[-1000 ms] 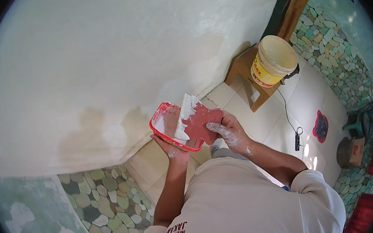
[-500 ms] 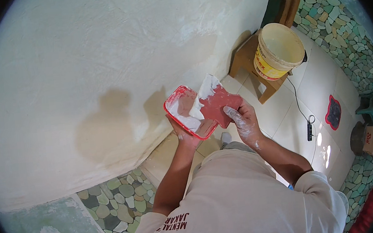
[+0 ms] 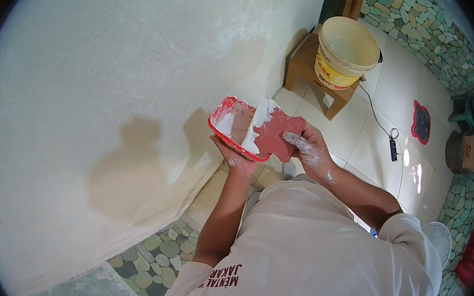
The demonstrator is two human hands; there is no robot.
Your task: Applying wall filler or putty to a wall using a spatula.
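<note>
My left hand holds a red plastic tray from below, its fingers wrapped round the underside. White paste is smeared over the tray's inside. In my right hand, pinched between thumb and fingers, is a flat red putty spreader with a wavy outline. A thick band of white paste coats the spreader's far edge, which lies over the tray's right side. Dried white smears cover my right thumb and wrist. Beyond the tray rises a pale plastered wall with a darker damp-looking patch.
A cream bucket stands on a wooden stool by the wall's far end. On the tiled floor lie a black power strip with its cord and a dark red-edged mat. A cardboard box is at the far right.
The spreader has shifted slightly over the tray's right side, and the tray has tilted and risen a little. The whole view has turned slightly. Both hands keep their hold.
</note>
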